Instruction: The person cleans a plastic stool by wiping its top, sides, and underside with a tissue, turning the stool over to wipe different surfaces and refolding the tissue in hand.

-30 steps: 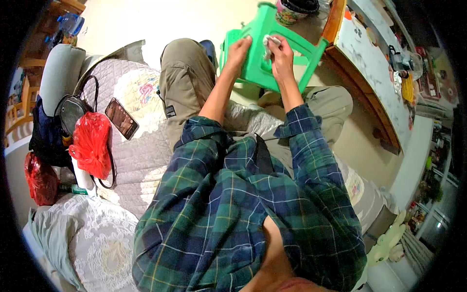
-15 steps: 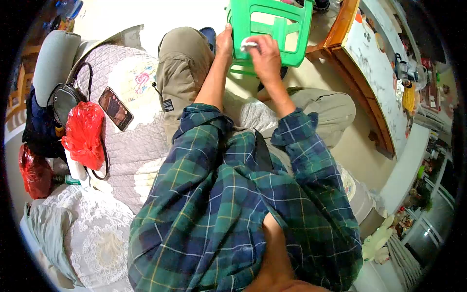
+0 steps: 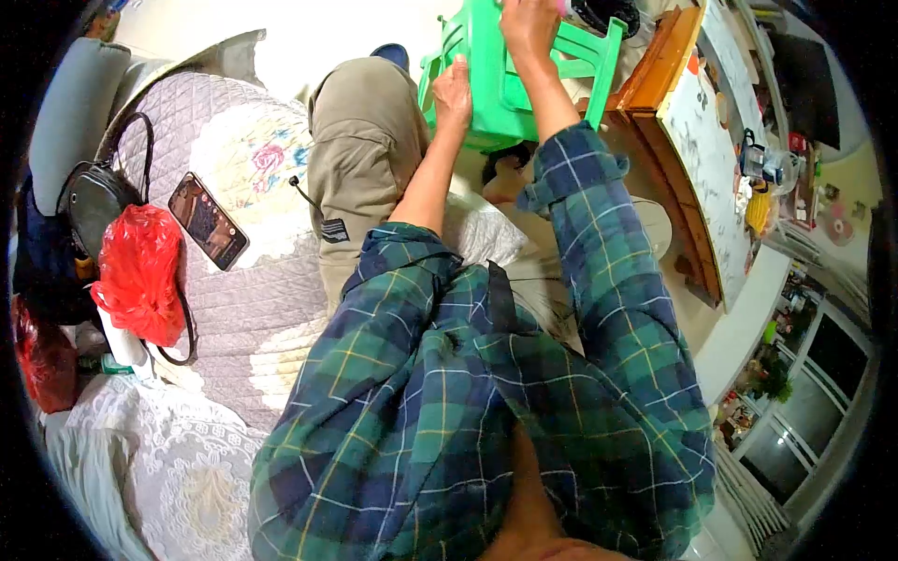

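A green plastic stool is tipped on its side in front of my knees, at the top of the view. Along its near left side, my left hand grips it, thumb up and fingers partly hidden. My right hand reaches over the stool at the upper frame edge, its fingers curled and partly cut off. Whatever it holds is hidden, though a small pinkish-white bit shows beside it. Behind the stool's lower edge, part of a bare foot shows.
On the quilted cover to my left lie a phone, a red plastic bag and a dark handbag. A grey cushion stands behind them. To the right is a wooden table with a marbled top.
The stool has turned and now shows another side. My right hand has moved up and away from me; the small white crumpled thing it held is no longer clearly visible. My left hand keeps hold.
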Motion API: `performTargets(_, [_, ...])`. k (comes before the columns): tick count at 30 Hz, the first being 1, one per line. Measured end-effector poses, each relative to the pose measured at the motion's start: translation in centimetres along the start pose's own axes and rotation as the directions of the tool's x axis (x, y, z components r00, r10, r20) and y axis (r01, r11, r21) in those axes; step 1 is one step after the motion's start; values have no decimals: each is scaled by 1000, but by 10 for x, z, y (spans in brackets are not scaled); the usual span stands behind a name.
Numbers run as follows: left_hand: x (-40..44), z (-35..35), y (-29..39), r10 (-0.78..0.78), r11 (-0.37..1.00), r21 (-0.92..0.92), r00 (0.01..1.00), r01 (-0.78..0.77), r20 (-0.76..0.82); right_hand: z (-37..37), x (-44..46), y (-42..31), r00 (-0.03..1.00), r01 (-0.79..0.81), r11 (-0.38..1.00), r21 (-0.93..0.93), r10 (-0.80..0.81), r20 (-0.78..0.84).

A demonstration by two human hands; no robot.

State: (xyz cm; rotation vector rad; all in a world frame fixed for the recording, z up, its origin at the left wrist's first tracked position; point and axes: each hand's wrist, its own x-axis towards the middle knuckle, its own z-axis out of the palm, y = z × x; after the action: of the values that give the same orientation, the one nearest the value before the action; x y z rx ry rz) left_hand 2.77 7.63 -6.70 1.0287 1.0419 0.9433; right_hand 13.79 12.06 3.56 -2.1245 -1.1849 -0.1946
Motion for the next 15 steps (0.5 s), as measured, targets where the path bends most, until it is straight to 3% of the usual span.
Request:
performTargets(2, [1, 0, -4, 28, 999, -39, 1000, -28, -12, 7, 9, 1, 998, 31, 996, -88, -35, -49])
performTargets(5, [-4, -1, 6, 4, 999, -35, 999, -5, -40, -13, -30, 3, 987, 163, 982, -97, -163, 13])
performTargets(10, [-3, 2, 10, -13, 1000, 2, 999, 13, -52, -51, -101, -9, 989, 63, 998, 21, -65, 131])
performTargets(13, [-8, 0, 14, -37, 999, -28, 999, 37, -7, -29, -53, -7, 979, 198, 980, -18, -197, 51])
performTargets(15, [-7, 2, 15, -3, 1000, -28, 1000, 3, -20, -11, -4, -7, 980, 191, 955, -227, -173, 95])
